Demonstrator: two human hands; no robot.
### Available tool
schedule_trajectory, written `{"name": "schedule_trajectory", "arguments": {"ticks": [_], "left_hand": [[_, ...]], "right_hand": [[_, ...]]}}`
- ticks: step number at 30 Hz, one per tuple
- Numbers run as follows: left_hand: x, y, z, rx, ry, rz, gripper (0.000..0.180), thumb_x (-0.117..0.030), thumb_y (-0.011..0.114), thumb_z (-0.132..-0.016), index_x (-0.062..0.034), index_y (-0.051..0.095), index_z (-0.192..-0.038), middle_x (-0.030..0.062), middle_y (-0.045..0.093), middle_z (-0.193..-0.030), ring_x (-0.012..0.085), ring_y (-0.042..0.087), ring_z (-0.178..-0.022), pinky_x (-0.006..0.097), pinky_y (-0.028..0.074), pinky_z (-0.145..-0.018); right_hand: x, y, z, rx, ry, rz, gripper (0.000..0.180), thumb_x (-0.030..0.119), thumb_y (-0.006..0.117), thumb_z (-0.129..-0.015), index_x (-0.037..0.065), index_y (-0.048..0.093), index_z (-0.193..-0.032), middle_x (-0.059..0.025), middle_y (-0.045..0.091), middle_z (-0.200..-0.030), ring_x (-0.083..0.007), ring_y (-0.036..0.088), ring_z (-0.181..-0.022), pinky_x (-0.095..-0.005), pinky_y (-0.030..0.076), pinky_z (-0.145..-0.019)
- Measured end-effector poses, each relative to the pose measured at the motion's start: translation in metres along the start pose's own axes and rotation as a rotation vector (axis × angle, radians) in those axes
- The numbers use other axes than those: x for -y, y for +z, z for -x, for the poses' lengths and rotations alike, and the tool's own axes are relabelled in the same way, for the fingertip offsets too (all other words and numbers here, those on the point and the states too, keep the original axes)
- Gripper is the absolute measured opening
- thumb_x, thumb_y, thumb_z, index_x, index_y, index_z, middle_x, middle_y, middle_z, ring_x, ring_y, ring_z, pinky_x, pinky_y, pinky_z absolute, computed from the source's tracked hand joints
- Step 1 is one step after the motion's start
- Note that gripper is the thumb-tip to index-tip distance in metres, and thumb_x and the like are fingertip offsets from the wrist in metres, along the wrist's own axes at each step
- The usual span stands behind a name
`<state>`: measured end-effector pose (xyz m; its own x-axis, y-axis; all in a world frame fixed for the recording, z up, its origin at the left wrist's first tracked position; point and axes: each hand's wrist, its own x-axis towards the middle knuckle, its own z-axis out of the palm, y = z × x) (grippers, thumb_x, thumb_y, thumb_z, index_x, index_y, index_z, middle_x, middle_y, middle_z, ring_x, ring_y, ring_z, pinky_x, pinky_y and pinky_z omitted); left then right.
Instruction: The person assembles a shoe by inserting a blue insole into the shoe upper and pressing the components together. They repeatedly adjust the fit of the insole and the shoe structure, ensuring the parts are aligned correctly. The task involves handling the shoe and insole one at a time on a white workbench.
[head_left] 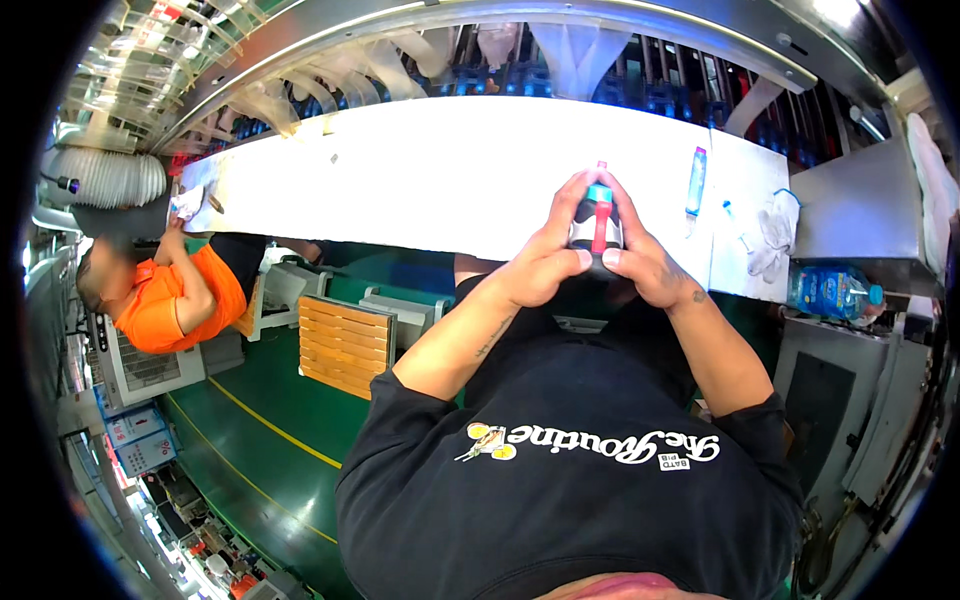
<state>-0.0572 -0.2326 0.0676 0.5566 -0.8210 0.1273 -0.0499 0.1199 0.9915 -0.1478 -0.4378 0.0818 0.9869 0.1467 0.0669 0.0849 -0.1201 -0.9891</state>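
Both my hands are wrapped around a dark, rounded object (583,235) with a teal top and a red strip down its front. I cannot make out its kind. My left hand (545,262) closes on its left side and my right hand (645,262) on its right. Both thumbs press its near end, and my fingers come together at its far end. A small reddish tip (602,165) shows just beyond my fingertips. The hands are over the near edge of a long, bright white table (430,180).
Right of my hands lie a blue pen-shaped item (696,180) and white gloves (769,240). A large water bottle (835,292) stands beyond the table's right end. Someone in an orange shirt (190,295) sits at the far left, near a slatted wooden seat (345,345). Clear plastic strips (330,85) hang behind the table.
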Motion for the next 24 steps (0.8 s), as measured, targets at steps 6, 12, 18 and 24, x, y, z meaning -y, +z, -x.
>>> {"name": "schedule_trajectory", "arguments": {"ticks": [6,12,18,24], "left_hand": [[0.022,0.000,-0.006,-0.084,0.190,-0.001,0.091,-0.034,0.060,-0.093,-0.0001,0.026,-0.169,0.0173,0.043,-0.159,0.0284,0.045,-0.144,0.042,0.034,-0.123],[-0.006,-0.028,0.025,-0.184,0.088,0.027,0.084,-0.015,0.055,-0.090,0.0008,0.030,-0.169,0.0176,0.050,-0.157,0.0283,0.049,-0.144,0.038,0.035,-0.123],[-0.030,-0.032,0.049,-0.108,-0.093,-0.046,0.093,-0.023,0.067,-0.105,-0.0050,0.010,-0.175,0.0177,0.045,-0.164,0.0286,0.045,-0.149,0.036,0.033,-0.123],[-0.008,-0.013,0.029,-0.121,0.051,-0.035,0.090,-0.022,0.063,-0.101,-0.0088,0.014,-0.176,0.0217,0.028,-0.173,0.0365,0.027,-0.160,0.043,0.021,-0.130]], "right_hand": [[-0.005,0.025,-0.008,-0.135,-0.040,-0.140,0.090,0.039,0.060,-0.099,0.002,0.022,-0.172,-0.0200,0.033,-0.170,-0.0333,0.035,-0.157,-0.0438,0.028,-0.129],[-0.013,0.051,-0.026,-0.178,-0.156,0.142,0.078,0.038,0.049,-0.110,-0.004,0.023,-0.170,-0.0264,0.035,-0.170,-0.0399,0.039,-0.153,-0.0473,0.027,-0.128],[-0.005,0.060,-0.030,-0.174,-0.126,0.355,0.071,0.039,0.042,-0.114,0.000,0.027,-0.171,-0.0266,0.039,-0.168,-0.0424,0.043,-0.149,-0.0481,0.029,-0.126],[0.000,0.045,-0.024,-0.123,-0.111,-0.015,0.076,0.044,0.035,-0.115,-0.004,0.020,-0.172,-0.0240,0.032,-0.172,-0.0360,0.037,-0.156,-0.0435,0.028,-0.128]]}}
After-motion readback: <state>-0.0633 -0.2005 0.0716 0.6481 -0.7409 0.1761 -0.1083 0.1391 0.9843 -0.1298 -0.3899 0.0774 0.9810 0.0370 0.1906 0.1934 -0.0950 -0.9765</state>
